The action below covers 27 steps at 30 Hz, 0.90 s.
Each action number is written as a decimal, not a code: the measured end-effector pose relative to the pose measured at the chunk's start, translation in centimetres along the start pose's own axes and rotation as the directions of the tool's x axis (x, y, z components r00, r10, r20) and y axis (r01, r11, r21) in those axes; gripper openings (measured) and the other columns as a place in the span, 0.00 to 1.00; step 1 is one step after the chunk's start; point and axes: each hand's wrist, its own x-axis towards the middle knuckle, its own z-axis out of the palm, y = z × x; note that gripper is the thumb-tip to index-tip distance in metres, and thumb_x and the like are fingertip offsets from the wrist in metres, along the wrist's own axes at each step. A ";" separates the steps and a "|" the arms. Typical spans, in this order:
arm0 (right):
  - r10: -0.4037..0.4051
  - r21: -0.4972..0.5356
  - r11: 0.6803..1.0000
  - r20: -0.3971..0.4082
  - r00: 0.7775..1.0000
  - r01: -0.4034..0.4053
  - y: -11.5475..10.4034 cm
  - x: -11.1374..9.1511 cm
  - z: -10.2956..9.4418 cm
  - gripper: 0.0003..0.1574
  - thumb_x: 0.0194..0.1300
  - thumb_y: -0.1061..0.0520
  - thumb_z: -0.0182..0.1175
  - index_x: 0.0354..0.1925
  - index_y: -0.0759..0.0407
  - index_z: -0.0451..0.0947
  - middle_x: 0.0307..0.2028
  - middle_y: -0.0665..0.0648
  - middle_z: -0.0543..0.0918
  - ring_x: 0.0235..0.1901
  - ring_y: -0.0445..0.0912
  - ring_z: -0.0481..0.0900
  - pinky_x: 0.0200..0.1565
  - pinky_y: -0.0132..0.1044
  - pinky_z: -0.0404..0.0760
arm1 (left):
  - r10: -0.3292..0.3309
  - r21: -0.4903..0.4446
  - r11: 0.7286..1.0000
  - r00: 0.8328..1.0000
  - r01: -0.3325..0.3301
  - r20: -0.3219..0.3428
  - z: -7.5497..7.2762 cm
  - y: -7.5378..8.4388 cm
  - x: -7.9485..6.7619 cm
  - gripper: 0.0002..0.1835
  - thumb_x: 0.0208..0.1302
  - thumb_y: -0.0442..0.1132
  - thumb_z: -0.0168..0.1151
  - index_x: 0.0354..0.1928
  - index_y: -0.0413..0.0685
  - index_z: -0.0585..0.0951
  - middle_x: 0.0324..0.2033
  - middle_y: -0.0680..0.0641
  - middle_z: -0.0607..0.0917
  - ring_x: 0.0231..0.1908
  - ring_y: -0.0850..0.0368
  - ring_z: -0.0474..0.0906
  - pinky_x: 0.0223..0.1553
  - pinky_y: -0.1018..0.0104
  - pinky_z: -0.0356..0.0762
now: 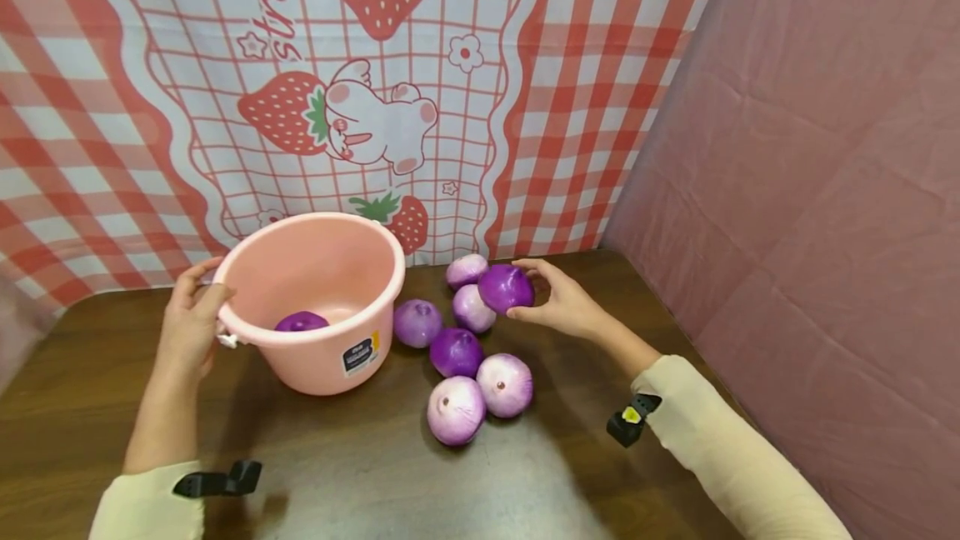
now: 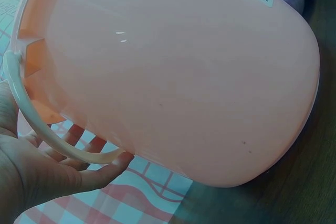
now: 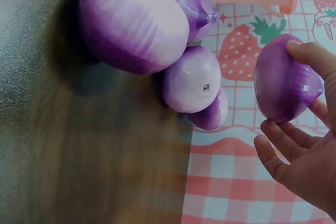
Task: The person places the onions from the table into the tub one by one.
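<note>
A pink plastic bucket (image 1: pixel 322 365) stands on the left part of the table, with a purple onion (image 1: pixel 302 322) inside at the bottom. My left hand (image 1: pixel 189 319) grips the bucket's left rim, its thumb over the edge; in the left wrist view the fingers also lie around the pale carrying handle (image 2: pixel 47 132). Above the table, to the right of the bucket, my right hand (image 1: pixel 557 300) holds a dark purple onion (image 1: pixel 506 290) between thumb and fingers. In the right wrist view this held onion (image 3: pixel 281 80) shows its pointed tip toward the palm.
Several more onions lie right of the bucket: a light purple one (image 1: pixel 417 323) beside its wall, a dark one (image 1: pixel 457 352), and pale ones in front (image 1: pixel 456 411) and behind (image 1: pixel 467 270). A strawberry-print cloth (image 1: pixel 465 123) hangs behind the table; a pink cloth (image 1: pixel 787 148) hangs on the right.
</note>
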 end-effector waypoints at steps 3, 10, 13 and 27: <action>-0.011 -0.005 1.000 0.009 1.000 0.011 -0.6 0.2 -0.1 0.45 0.48 0.52 0.73 0.62 0.53 0.64 0.50 0.60 0.76 0.50 0.52 0.76 0.48 0.46 0.80 | -0.003 0.003 1.000 1.000 0.003 0.006 0.0 0.0 0.0 0.17 0.63 0.29 0.50 0.47 0.61 0.71 0.26 0.56 0.77 0.18 0.68 0.74 0.15 0.78 0.74; -0.037 -0.045 0.998 0.022 0.999 0.038 -2.0 0.7 -0.3 0.45 0.48 0.50 0.72 0.62 0.51 0.64 0.51 0.59 0.76 0.52 0.52 0.75 0.47 0.42 0.80 | -0.005 0.020 1.000 1.000 0.005 -0.001 0.0 0.1 0.0 0.17 0.63 0.29 0.50 0.47 0.61 0.71 0.25 0.57 0.76 0.17 0.68 0.74 0.15 0.79 0.73; -0.046 -0.060 0.997 0.027 0.999 0.048 -2.4 1.0 -0.3 0.45 0.48 0.50 0.72 0.63 0.50 0.64 0.51 0.58 0.76 0.53 0.51 0.75 0.51 0.42 0.78 | -0.011 0.024 1.000 1.000 0.011 -0.001 0.0 0.1 0.0 0.17 0.63 0.29 0.49 0.47 0.61 0.71 0.25 0.56 0.76 0.16 0.68 0.73 0.14 0.78 0.73; -0.102 -0.092 0.990 0.066 0.993 0.107 -6.0 2.6 -0.8 0.47 0.49 0.48 0.72 0.64 0.51 0.63 0.56 0.59 0.74 0.55 0.53 0.73 0.55 0.47 0.76 | -0.016 0.022 1.000 1.000 0.016 0.001 0.1 0.3 -0.1 0.17 0.63 0.30 0.50 0.47 0.62 0.70 0.24 0.57 0.77 0.16 0.68 0.73 0.13 0.78 0.73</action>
